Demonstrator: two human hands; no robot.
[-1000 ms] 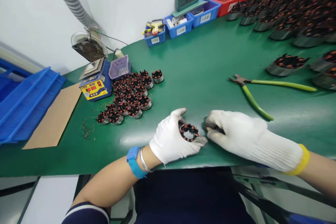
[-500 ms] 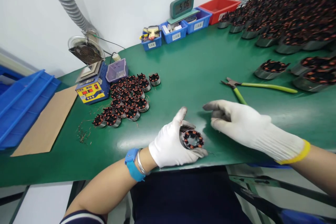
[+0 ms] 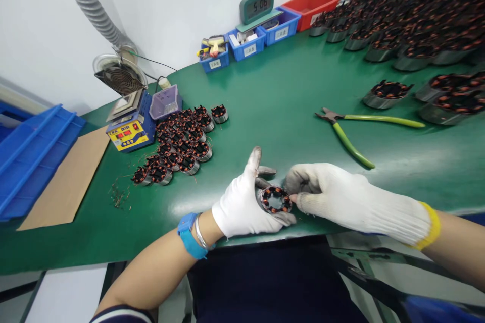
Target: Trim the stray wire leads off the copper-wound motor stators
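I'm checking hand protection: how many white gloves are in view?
2: one glove on the left hand, which holds a wire-wound ring, and one on the right hand, close beside that ring.

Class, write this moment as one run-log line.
left white-gloved hand: cups round copper-wound metal ring | right white-gloved hand: at ring's edge, grip unclear | green-handled metal pliers: spread open on green table

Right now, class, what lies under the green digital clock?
Beneath the clock you can see a flat green panel over two blue bins. Whatever the panel covers inside those bins cannot be seen.
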